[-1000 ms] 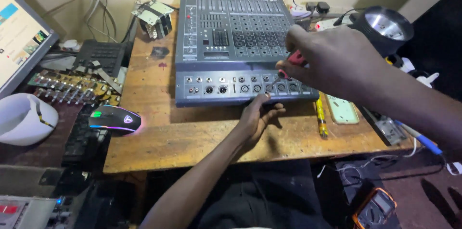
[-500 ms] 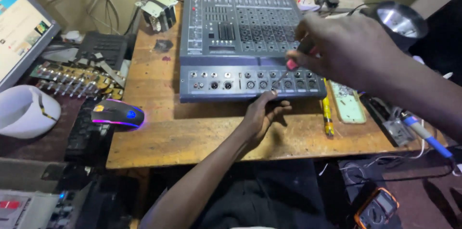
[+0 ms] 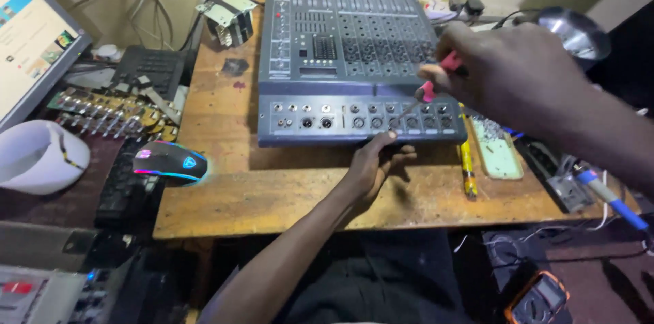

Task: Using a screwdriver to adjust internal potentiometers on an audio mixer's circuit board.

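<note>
A grey audio mixer [image 3: 340, 44] lies on a wooden table [image 3: 272, 194], its front panel of jacks facing me. My right hand [image 3: 507, 75] grips a red-handled screwdriver [image 3: 428, 89] whose tip points down at the jack row near the panel's middle right. My left hand [image 3: 375, 164] rests at the mixer's lower front edge, fingers touching the panel just under those jacks.
A lit computer mouse [image 3: 169, 160] and a keyboard [image 3: 122, 184] sit left, with circuit boards [image 3: 102, 109] and a monitor [image 3: 30, 38]. A yellow screwdriver [image 3: 466, 167], a phone [image 3: 497, 150] and a soldering iron [image 3: 610, 194] lie right. A lamp [image 3: 572, 31] stands at back right, a multimeter [image 3: 538, 297] lower right.
My right hand has lifted and shifted slightly right, bringing the screwdriver's tip onto the jack row. The camera view has drifted; my left hand stays at the mixer's front edge.
</note>
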